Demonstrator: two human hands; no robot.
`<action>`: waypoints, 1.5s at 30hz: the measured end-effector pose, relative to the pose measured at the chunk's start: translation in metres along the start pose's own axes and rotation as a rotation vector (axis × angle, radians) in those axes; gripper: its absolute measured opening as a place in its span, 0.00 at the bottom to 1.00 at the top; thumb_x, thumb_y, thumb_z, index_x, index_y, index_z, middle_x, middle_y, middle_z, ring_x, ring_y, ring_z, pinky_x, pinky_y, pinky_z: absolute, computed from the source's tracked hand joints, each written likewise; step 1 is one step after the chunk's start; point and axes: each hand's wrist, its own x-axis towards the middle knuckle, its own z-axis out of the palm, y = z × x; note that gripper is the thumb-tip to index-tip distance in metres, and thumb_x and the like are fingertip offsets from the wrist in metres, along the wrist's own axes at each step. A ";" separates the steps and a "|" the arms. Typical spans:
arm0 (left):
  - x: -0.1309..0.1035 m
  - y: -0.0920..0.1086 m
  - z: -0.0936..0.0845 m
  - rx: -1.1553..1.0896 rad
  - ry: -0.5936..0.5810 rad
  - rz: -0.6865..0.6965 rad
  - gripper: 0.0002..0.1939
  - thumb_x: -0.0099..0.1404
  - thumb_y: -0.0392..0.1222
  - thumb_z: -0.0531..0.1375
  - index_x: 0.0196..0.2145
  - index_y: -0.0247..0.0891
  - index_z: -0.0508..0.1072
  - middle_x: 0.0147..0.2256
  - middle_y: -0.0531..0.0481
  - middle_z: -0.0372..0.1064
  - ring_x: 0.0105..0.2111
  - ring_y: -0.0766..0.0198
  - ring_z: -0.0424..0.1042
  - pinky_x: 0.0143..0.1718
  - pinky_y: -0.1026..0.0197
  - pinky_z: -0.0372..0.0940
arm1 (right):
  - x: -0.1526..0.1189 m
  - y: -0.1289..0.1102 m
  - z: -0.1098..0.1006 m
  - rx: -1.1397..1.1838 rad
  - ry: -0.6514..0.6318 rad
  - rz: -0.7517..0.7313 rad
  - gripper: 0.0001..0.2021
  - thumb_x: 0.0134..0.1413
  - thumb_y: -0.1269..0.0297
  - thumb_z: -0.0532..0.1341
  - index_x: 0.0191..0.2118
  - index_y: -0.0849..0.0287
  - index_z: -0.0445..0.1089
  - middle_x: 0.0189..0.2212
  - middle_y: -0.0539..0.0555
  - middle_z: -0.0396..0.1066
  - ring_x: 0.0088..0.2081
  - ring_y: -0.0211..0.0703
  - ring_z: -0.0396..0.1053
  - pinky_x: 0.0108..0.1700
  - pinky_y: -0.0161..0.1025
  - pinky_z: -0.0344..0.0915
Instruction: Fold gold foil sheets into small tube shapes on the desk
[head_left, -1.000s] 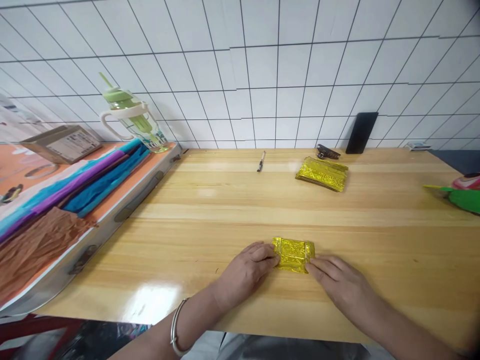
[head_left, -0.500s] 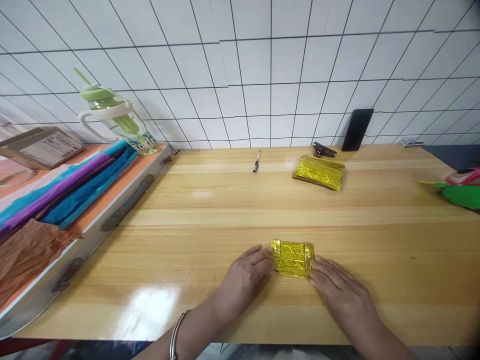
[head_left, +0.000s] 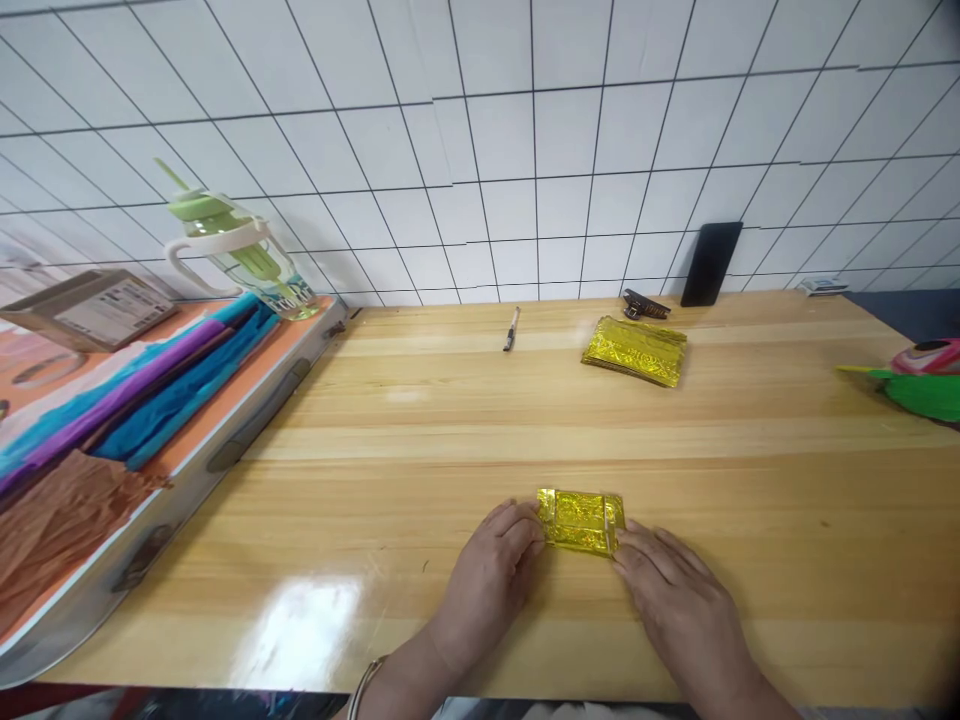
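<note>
A folded sheet of shiny gold foil paper (head_left: 580,520) lies on the table near its front edge, creased along its left and right ends. My left hand (head_left: 496,560) grips the paper's left end, with the fingers bent and the thumb hidden below them. At the opposite end, my right hand (head_left: 675,585) holds the right edge between thumb and fingers, the fingers pressed together. Farther back rests a stack of similar gold foil sheets (head_left: 634,351), touched by neither hand.
Behind the stack are a dark hair clip (head_left: 645,305) and a black phone (head_left: 711,264) leaning on the tiled wall. A pen (head_left: 511,330) lies mid-back. Left, a raised tray (head_left: 259,425) carries coloured crepe paper, a box (head_left: 94,308) and a bottle (head_left: 238,245). Something green (head_left: 926,394) is far right.
The view has tilted slightly, so everything sits a little lower. Both hands stay at the paper's ends; the fold at its right end looks flatter.
</note>
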 end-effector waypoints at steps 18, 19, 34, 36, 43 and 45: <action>0.002 0.003 0.009 0.033 0.095 -0.106 0.09 0.63 0.29 0.51 0.30 0.38 0.68 0.45 0.44 0.64 0.47 0.58 0.65 0.50 0.53 0.62 | 0.019 -0.011 -0.002 0.055 -0.149 0.217 0.10 0.60 0.67 0.50 0.33 0.58 0.66 0.35 0.56 0.68 0.40 0.47 0.63 0.46 0.46 0.61; 0.002 0.003 0.009 0.041 0.103 -0.118 0.09 0.62 0.29 0.52 0.28 0.38 0.67 0.44 0.45 0.64 0.47 0.57 0.65 0.49 0.53 0.63 | 0.020 -0.010 -0.003 0.061 -0.158 0.219 0.10 0.60 0.67 0.50 0.32 0.58 0.66 0.34 0.56 0.67 0.40 0.47 0.63 0.45 0.46 0.61; 0.003 0.002 0.013 0.087 0.156 -0.183 0.08 0.55 0.27 0.55 0.26 0.38 0.69 0.41 0.46 0.65 0.45 0.56 0.66 0.46 0.53 0.62 | 0.025 -0.006 -0.005 0.105 -0.176 0.219 0.09 0.59 0.68 0.50 0.31 0.57 0.65 0.34 0.56 0.66 0.38 0.47 0.62 0.43 0.45 0.61; 0.004 0.002 0.013 0.117 0.166 -0.192 0.08 0.54 0.27 0.55 0.27 0.39 0.69 0.42 0.47 0.64 0.46 0.56 0.65 0.47 0.52 0.61 | 0.026 -0.006 -0.005 0.106 -0.182 0.218 0.08 0.58 0.69 0.50 0.31 0.57 0.65 0.34 0.56 0.66 0.38 0.47 0.62 0.42 0.45 0.61; 0.004 0.001 0.014 0.134 0.169 -0.209 0.08 0.53 0.27 0.56 0.25 0.38 0.68 0.42 0.47 0.64 0.47 0.56 0.64 0.48 0.52 0.59 | 0.028 -0.004 -0.005 0.096 -0.209 0.226 0.07 0.56 0.69 0.52 0.29 0.57 0.64 0.33 0.55 0.66 0.37 0.46 0.61 0.40 0.44 0.59; 0.004 0.001 0.014 0.134 0.171 -0.209 0.08 0.53 0.27 0.56 0.25 0.38 0.67 0.42 0.47 0.64 0.47 0.57 0.64 0.48 0.52 0.58 | 0.029 -0.004 -0.005 0.089 -0.219 0.226 0.07 0.55 0.70 0.52 0.28 0.57 0.64 0.33 0.55 0.66 0.37 0.46 0.61 0.40 0.44 0.59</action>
